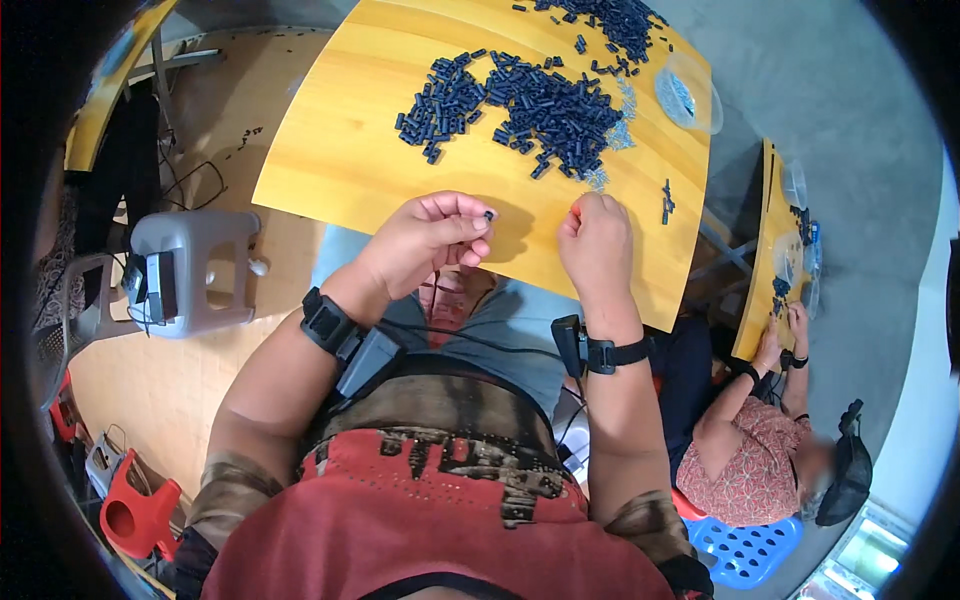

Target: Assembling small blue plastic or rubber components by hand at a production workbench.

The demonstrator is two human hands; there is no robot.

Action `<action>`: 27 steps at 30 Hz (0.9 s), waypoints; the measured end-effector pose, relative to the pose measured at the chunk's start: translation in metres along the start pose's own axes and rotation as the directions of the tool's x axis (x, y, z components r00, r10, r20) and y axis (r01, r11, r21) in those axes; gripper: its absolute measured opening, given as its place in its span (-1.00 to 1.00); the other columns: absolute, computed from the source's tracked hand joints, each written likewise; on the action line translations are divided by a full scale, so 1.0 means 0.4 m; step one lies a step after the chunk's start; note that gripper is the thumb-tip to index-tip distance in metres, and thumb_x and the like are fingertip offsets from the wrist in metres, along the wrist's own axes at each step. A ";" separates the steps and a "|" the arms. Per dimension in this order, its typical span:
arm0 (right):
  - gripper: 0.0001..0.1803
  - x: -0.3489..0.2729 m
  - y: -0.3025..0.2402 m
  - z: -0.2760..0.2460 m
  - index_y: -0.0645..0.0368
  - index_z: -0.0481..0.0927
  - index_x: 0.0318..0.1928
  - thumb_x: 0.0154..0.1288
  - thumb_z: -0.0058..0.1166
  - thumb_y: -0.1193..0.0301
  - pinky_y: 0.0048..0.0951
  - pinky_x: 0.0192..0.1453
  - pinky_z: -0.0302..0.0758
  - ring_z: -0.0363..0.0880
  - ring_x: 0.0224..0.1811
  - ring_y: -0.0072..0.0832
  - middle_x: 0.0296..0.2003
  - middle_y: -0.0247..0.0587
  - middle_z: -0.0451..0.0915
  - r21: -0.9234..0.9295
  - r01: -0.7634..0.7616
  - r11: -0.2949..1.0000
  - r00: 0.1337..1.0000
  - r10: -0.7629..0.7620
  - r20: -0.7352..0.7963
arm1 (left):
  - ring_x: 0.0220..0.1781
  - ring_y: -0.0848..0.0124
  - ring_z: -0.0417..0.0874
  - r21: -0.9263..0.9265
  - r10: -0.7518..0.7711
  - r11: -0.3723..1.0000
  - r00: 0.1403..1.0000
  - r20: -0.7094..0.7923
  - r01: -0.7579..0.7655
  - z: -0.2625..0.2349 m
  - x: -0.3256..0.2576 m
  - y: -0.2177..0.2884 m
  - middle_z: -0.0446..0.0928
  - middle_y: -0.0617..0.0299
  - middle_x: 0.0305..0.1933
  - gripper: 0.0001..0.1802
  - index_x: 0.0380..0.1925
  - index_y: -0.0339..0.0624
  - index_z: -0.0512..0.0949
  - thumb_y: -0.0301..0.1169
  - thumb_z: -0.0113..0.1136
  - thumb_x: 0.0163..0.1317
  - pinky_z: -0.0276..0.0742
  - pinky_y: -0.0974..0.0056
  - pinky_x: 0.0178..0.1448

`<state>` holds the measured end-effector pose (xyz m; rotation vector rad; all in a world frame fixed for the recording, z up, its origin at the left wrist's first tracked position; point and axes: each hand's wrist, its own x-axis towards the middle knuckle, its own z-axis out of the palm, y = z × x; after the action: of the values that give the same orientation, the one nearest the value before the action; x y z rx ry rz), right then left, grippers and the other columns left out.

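Observation:
My left hand (pixel 430 232) is above the table's near edge, pinching a small black cylindrical piece (pixel 489 215) between thumb and fingertips. To its right, my right hand (pixel 600 240) is closed, knuckles up, just in front of a few thin silvery pins (pixel 596 179). Whatever its fingers may hold is hidden. Beyond both hands lies a large heap of black cylindrical pieces (pixel 555 110), with a smaller heap (pixel 440 105) joining it on the left. More silvery pins (pixel 621 128) are scattered along the right side of the large heap.
Another black heap (pixel 622 28) lies at the far end of the yellow table (pixel 340 150). A clear tub (pixel 676 98) stands near the right edge, with several loose pieces (pixel 667 202) nearer me. A co-worker (pixel 745 450) sits at another table on the right. A grey stool (pixel 195 265) stands left.

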<state>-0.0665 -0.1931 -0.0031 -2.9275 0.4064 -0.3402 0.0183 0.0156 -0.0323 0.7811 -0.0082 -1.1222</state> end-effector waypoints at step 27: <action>-0.95 -0.004 -0.004 -0.006 0.26 0.53 -0.47 -0.01 0.09 0.55 -0.17 -0.20 0.46 0.48 -0.31 -0.08 -0.47 -0.03 0.50 0.028 0.031 0.999 0.999 -0.031 0.006 | -0.32 0.53 0.56 0.184 0.029 0.983 0.998 -0.047 -0.020 0.026 -0.024 -0.004 0.58 0.32 -0.30 -0.86 -0.23 -0.16 0.56 -0.48 0.21 0.19 0.51 0.43 -0.20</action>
<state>-0.0681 -0.1916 -0.0007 -2.9094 0.3522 -0.3384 0.0085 0.0174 -0.0220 0.9705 -0.0811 -1.0885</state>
